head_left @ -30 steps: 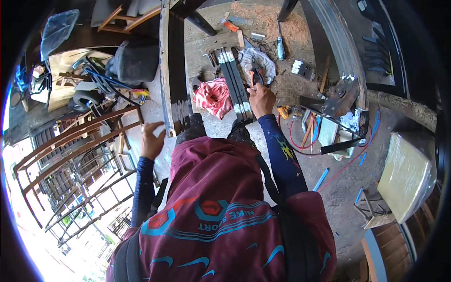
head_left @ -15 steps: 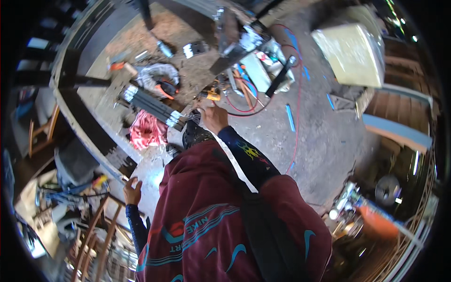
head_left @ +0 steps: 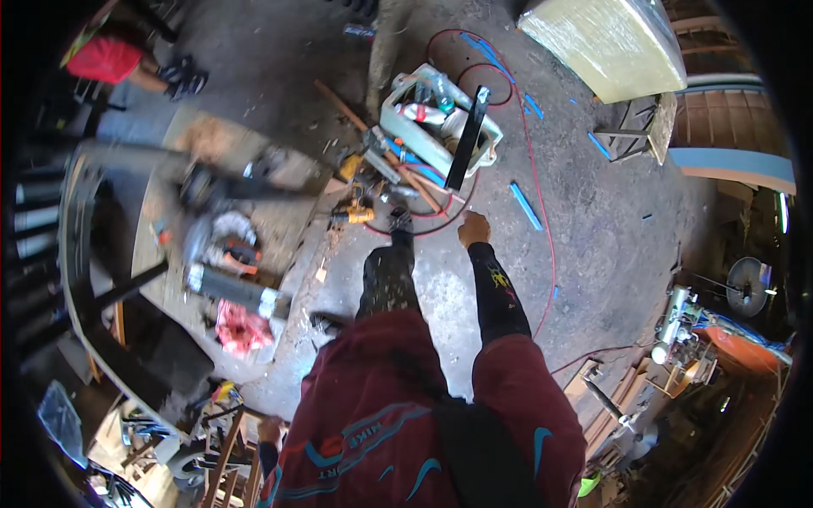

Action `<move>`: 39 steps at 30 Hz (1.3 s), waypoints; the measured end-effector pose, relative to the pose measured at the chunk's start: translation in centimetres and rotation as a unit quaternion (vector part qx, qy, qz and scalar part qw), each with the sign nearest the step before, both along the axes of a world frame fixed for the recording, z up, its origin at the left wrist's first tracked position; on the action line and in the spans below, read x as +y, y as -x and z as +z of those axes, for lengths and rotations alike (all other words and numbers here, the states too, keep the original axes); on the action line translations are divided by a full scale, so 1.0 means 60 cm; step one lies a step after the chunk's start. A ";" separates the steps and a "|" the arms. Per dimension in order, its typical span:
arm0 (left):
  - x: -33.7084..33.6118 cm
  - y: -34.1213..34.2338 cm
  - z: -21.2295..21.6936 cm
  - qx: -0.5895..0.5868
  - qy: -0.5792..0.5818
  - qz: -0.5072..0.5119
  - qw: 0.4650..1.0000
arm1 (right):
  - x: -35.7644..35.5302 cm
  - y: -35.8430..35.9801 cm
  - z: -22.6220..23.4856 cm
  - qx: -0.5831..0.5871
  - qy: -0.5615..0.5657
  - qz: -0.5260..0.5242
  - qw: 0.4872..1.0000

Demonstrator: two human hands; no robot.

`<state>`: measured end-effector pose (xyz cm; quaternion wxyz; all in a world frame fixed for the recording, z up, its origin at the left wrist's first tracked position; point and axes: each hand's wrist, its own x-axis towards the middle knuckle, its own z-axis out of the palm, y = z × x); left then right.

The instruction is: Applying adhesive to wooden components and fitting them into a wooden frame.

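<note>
Hands well apart, both with uncertain hold. Right hand (head_left: 474, 230) out in front, on the near side of the pale crate (head_left: 410, 140), with fingers curled inward and the back of hand toward the camera; cannot tell how tightly closed, nor if anything inside the palm. Left hand (head_left: 269, 429) far to the near left of the crate, small and dim beside the shirt; cannot tell its opening or its hold.

Nearest to the right hand, slanting over the crate: a black bar (head_left: 467, 140), with its lower end pointing down toward this hand, but apart from it. Inside the crate, some bottles (head_left: 444, 102).

Just left of the crate's near side, a yellow drill (head_left: 354, 212), and close to it a dark shoe (head_left: 400, 222). To the near right of the crate, a blue strip (head_left: 526, 206) on the floor, and past it a red hose (head_left: 553, 254), running lengthwise.

Left of the crate, a wooden board (head_left: 292, 173), bearing dark bars (head_left: 237, 292) and a red cloth (head_left: 243, 328). Beyond the crate to the right, a large wrapped block (head_left: 605, 46). Farther to the crate's near right, wide grey floor (head_left: 610, 245) up to a silvery cylinder (head_left: 673, 326).
</note>
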<state>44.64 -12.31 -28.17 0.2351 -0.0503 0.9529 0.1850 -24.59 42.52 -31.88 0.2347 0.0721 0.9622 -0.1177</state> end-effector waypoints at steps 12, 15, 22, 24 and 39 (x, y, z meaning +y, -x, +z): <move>0.324 0.448 0.292 -0.235 -0.193 0.567 0.766 | 0.001 0.393 -0.254 0.120 0.060 -0.215 0.967; 0.330 0.455 0.294 -0.256 -0.161 0.502 0.811 | 0.029 0.418 -0.244 0.097 0.073 -0.267 0.956; 0.291 0.510 0.249 -0.232 -0.035 0.307 0.922 | 0.027 0.187 -0.027 0.288 0.064 -0.150 0.943; 0.288 0.573 0.243 -0.153 -0.061 0.295 0.941 | 0.041 0.114 0.051 0.311 0.110 -0.092 0.940; 0.321 0.598 0.407 0.351 -0.489 0.413 0.683 | -0.339 -0.290 0.408 0.154 0.529 0.484 0.680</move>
